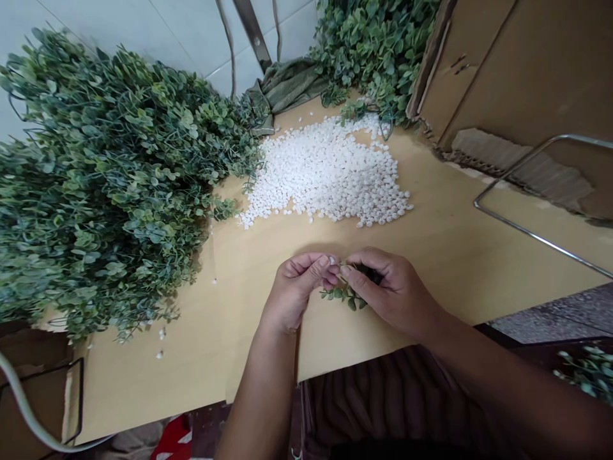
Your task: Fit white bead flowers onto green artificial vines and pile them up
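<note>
Over the front middle of the wooden table, my left hand [304, 281] pinches a small white piece [331, 260] between thumb and fingertips. Close beside it, my right hand [390, 284] is closed on a green leafy sprig [352, 297], whose leaves hang below the fingers. The fingertips of both hands meet or nearly meet at the sprig's stem end. A heap of small white pieces [325, 172] lies spread on the table beyond my hands.
A large pile of green foliage [110, 185] covers the table's left side. More foliage [378, 51], a dark cloth [292, 86] and a cardboard box [531, 83] stand at the back. A bent metal rod [536, 236] is at right. The table [258, 319] ends near my body.
</note>
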`<state>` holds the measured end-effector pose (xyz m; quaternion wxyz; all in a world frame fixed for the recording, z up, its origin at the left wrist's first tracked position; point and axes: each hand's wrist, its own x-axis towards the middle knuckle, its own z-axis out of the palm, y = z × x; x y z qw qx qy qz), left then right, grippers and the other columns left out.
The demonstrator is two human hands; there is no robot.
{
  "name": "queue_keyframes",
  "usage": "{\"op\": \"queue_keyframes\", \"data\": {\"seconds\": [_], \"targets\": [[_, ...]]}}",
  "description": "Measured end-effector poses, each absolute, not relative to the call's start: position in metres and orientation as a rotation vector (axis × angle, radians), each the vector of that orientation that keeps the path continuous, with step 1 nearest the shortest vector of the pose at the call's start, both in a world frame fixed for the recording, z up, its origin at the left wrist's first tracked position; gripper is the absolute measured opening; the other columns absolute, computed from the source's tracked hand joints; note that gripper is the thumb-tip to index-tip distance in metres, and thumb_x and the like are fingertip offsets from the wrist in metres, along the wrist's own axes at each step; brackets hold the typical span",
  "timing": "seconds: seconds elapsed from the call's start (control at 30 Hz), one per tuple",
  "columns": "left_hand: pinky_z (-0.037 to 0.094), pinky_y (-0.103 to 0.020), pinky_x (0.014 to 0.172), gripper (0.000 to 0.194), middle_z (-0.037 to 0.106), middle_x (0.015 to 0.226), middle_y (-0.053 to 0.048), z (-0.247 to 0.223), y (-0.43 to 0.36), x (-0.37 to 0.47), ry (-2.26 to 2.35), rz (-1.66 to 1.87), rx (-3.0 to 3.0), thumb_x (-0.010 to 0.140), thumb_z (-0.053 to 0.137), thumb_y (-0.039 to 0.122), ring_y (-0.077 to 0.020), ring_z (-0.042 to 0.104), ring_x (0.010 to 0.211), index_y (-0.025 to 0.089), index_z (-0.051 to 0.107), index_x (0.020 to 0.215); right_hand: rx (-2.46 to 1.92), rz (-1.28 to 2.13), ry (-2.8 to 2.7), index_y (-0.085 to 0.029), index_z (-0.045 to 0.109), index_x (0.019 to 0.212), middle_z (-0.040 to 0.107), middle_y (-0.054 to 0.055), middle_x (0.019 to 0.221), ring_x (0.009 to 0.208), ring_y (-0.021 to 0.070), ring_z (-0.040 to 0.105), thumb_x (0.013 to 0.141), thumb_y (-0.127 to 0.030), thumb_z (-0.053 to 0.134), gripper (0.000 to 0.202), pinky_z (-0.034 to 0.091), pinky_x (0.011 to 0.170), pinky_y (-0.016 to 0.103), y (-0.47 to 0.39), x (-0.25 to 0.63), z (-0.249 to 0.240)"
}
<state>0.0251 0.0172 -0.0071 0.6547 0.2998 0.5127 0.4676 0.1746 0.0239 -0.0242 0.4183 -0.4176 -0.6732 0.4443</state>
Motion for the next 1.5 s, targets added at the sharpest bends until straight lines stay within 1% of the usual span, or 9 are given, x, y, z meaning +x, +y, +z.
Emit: {"op": "queue_keyframes", "data": {"seconds": [0.13, 0.33, 0.43, 0.6, 0.87, 1.27, 1.5], "targets": [[0.044, -0.014, 0.049, 0.020, 0.065, 0.054, 0.000, -0.0077, 0.0176, 0.0243, 1.140, 1.054, 0.688, 0.061, 0.077, 0.032, -0.0057, 0.056, 0.049, 0.014, 0.072, 0.067, -1.026, 1.150, -1.670, -0.016, 0.053, 0.061, 0.051, -0.001, 0.056, 0.055, 0.0104, 0.047, 0.080, -0.021, 0.050, 0.020, 0.039, 0.053, 0.022, 0.0248, 0.1731, -0.0231], [0.044, -0.015, 0.048, 0.020, 0.066, 0.057, 0.000, -0.0080, 0.0181, 0.0260, 1.164, 1.050, 0.694, 0.059, 0.078, 0.032, -0.0059, 0.056, 0.049, 0.014, 0.071, 0.065, -1.023, 1.179, -1.611, -0.017, 0.055, 0.062, 0.050, -0.003, 0.056, 0.053, 0.0093, 0.046, 0.079, -0.021, 0.051, 0.019, 0.037, 0.050, 0.020, 0.0247, 0.1719, -0.0218], [0.044, -0.017, 0.048, 0.021, 0.065, 0.055, 0.000, -0.0094, 0.0173, 0.0285, 1.204, 1.065, 0.722, 0.059, 0.078, 0.033, -0.0063, 0.054, 0.048, 0.014, 0.070, 0.065, -1.034, 1.156, -1.606, -0.017, 0.053, 0.060, 0.048, -0.003, 0.055, 0.052, 0.0091, 0.045, 0.079, -0.020, 0.052, 0.019, 0.036, 0.050, 0.020, 0.0242, 0.1719, -0.0221], [0.043, -0.016, 0.048, 0.022, 0.065, 0.055, 0.001, -0.0114, 0.0156, 0.0315, 1.246, 1.086, 0.757, 0.059, 0.078, 0.033, -0.0056, 0.053, 0.047, 0.014, 0.070, 0.066, -1.058, 1.164, -1.603, -0.017, 0.053, 0.059, 0.049, -0.003, 0.054, 0.052, 0.0093, 0.045, 0.078, -0.019, 0.051, 0.019, 0.038, 0.051, 0.020, 0.0237, 0.1719, -0.0226], [0.043, -0.016, 0.048, 0.021, 0.066, 0.058, 0.001, -0.0114, 0.0151, 0.0310, 1.237, 1.082, 0.769, 0.060, 0.076, 0.033, -0.0056, 0.054, 0.049, 0.015, 0.071, 0.067, -1.077, 1.152, -1.586, -0.017, 0.053, 0.058, 0.049, -0.004, 0.053, 0.050, 0.0081, 0.045, 0.077, -0.017, 0.052, 0.019, 0.037, 0.049, 0.018, 0.0236, 0.1723, -0.0214], [0.042, -0.017, 0.048, 0.020, 0.064, 0.055, 0.002, -0.0105, 0.0157, 0.0325, 1.251, 1.072, 0.777, 0.061, 0.076, 0.032, -0.0055, 0.053, 0.048, 0.015, 0.070, 0.069, -1.065, 1.187, -1.576, -0.017, 0.055, 0.058, 0.051, -0.004, 0.053, 0.049, 0.0076, 0.046, 0.077, -0.016, 0.051, 0.019, 0.037, 0.048, 0.017, 0.0235, 0.1724, -0.0206], [0.044, -0.018, 0.048, 0.019, 0.064, 0.053, 0.002, -0.0092, 0.0152, 0.0325, 1.242, 1.089, 0.775, 0.057, 0.078, 0.029, -0.0060, 0.053, 0.048, 0.015, 0.070, 0.068, -1.113, 1.185, -1.617, -0.016, 0.055, 0.059, 0.053, -0.001, 0.055, 0.052, 0.0101, 0.049, 0.077, -0.018, 0.050, 0.019, 0.040, 0.050, 0.020, 0.0241, 0.1730, -0.0212]]}}
